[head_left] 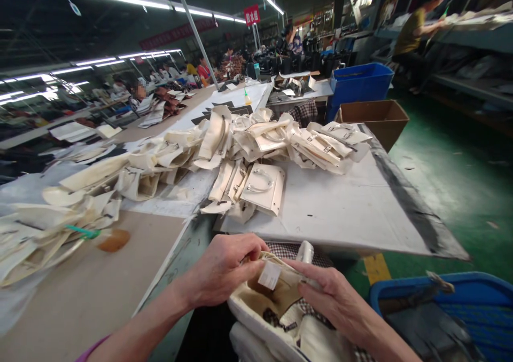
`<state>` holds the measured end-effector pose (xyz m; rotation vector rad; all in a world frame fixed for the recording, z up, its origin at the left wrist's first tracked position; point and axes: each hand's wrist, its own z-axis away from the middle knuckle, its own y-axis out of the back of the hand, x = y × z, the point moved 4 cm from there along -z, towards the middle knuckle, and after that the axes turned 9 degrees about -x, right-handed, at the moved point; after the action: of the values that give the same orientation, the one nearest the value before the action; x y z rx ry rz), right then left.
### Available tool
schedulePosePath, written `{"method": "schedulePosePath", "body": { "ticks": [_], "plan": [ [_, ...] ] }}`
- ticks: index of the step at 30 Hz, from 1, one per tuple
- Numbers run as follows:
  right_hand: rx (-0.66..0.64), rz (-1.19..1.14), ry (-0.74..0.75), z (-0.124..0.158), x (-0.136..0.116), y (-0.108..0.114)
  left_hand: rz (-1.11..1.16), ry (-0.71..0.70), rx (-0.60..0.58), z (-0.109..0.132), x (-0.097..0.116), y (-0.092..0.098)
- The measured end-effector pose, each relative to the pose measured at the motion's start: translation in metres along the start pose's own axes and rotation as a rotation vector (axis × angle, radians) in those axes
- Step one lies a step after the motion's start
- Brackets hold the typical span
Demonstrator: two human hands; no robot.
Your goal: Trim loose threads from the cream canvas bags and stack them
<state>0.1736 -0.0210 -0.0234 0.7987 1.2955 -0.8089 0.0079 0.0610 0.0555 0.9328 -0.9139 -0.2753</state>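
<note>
We hold a cream bag (pixel 246 308) open close before us, just off the near edge of a table (pixel 340 207) sheeted in smooth white. Our left hand (pixel 230 268) is pinched nearly closed on its soft, folded rim; our right hand (pixel 334 290) lies half curled over the opposite side, gripping the edge. Inside the rounded mouth we see a tan lining (pixel 255 285), a small white label (pixel 270 275) and crumpled pale material (pixel 320 332). Checked cloth (pixel 286 249) shows behind the bag. Across the table, stiff, boxy cream pieces (pixel 268 202) sprawl in a heap, some with looped handles (pixel 271 182) and dark buckles (pixel 326 149). To our left we find an amber bottle (pixel 114 241) with a green nozzle; to our right, a blue plastic basket (pixel 433 281).
</note>
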Motion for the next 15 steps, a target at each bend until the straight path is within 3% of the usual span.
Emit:
{"method": "schedulePosePath", "body": {
  "ticks": [8,15],
  "plan": [
    [-0.003,0.093,-0.011,0.000,0.000,-0.002,-0.007,0.060,-0.012,0.003,0.001,-0.001],
    [0.093,0.429,-0.070,-0.005,-0.008,-0.003,0.159,0.185,0.001,0.008,0.003,0.008]
  ]
}}
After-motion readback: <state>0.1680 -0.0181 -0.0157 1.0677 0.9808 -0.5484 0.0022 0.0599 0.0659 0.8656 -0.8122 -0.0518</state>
